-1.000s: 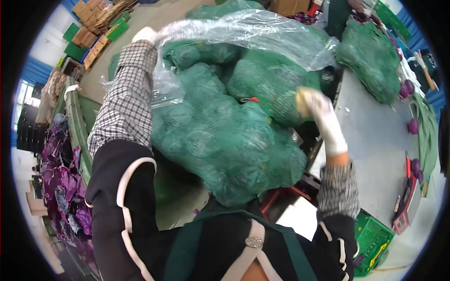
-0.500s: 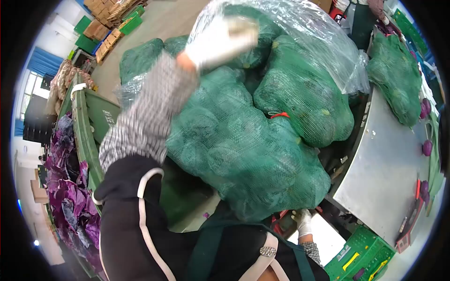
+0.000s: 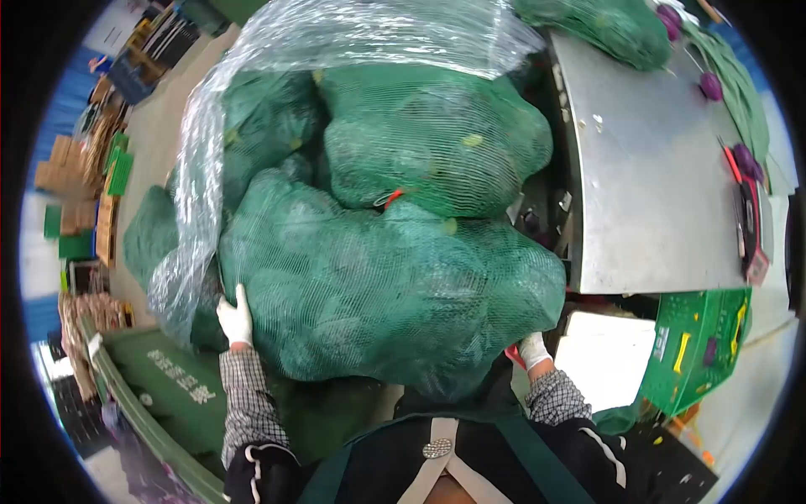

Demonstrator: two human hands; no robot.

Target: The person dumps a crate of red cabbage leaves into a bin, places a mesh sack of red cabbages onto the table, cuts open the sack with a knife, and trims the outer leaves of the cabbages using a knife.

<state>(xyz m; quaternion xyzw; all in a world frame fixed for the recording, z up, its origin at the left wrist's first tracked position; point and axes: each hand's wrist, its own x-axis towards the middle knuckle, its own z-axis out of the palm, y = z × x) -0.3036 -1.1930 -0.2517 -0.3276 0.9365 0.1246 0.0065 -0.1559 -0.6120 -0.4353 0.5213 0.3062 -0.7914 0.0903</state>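
Note:
My left hand [image 3: 236, 320], in a white glove, rests against the left side of a large green mesh bag [image 3: 378, 290]. Its thumb points up along the mesh, apart from the other fingers. The bag bulges with round, heavy-looking contents. At the bag's lower right corner is my right hand [image 3: 534, 349], also gloved, with its fingers curled partly under the bag beside a red piece [image 3: 515, 357]. What those fingers grip is hidden. A second green mesh bag [image 3: 437, 139] lies just behind, near a red tie [image 3: 389, 198]. Clear plastic film [image 3: 198, 176] drapes over the back and left bags.
A metal table [image 3: 663, 185] stands at the right, with purple cabbages [image 3: 711, 86] and a red-handled tool [image 3: 732, 164] along its far edge. Below it are a green crate [image 3: 701, 344] and a white board [image 3: 604, 357]. A green bin [image 3: 159, 395] stands at my left.
My left hand has come down from above the bags to the front bag's left side. My right hand stays near the bag's lower right corner. The view has turned toward the right.

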